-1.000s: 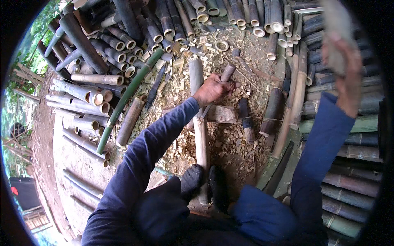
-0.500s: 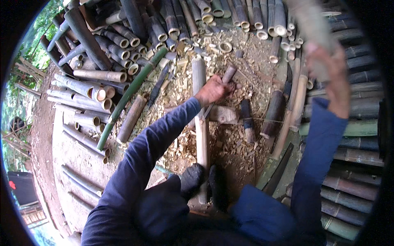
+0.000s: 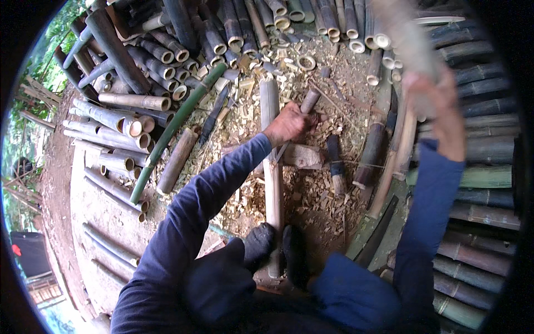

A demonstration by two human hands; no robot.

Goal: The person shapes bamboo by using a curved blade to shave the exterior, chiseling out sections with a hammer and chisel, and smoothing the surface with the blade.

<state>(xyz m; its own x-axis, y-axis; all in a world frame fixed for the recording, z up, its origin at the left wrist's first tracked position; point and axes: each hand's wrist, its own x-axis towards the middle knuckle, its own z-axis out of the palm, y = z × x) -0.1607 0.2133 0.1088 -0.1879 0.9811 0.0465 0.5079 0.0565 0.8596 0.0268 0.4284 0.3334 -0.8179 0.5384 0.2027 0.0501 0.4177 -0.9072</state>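
Note:
My left hand [image 3: 289, 123] is closed around the thick, round wooden handle of a chisel [image 3: 310, 101]. Its narrow metal blade slants down from my fist to a long pale wooden pole [image 3: 273, 192]; whether the tip touches the wood I cannot make out. One end of the pole lies between my dark-shod feet, and its middle crosses a short log [image 3: 303, 156]. Raised at the upper right, my right hand [image 3: 436, 92] grips a pale wooden club [image 3: 409, 36], both smeared by motion.
Wood chips [image 3: 311, 206] cover the ground. A green bamboo pole [image 3: 178, 133] leans at the left near stacked bamboo [image 3: 119, 122]. Bamboo lengths [image 3: 478, 217] line the right side. A dark-wrapped tool [image 3: 335, 164] and a dark bamboo tube [image 3: 371, 153] lie right of the log.
My right hand and the club have shifted a little to the left, still raised. My left hand, the chisel and the pole look unmoved.

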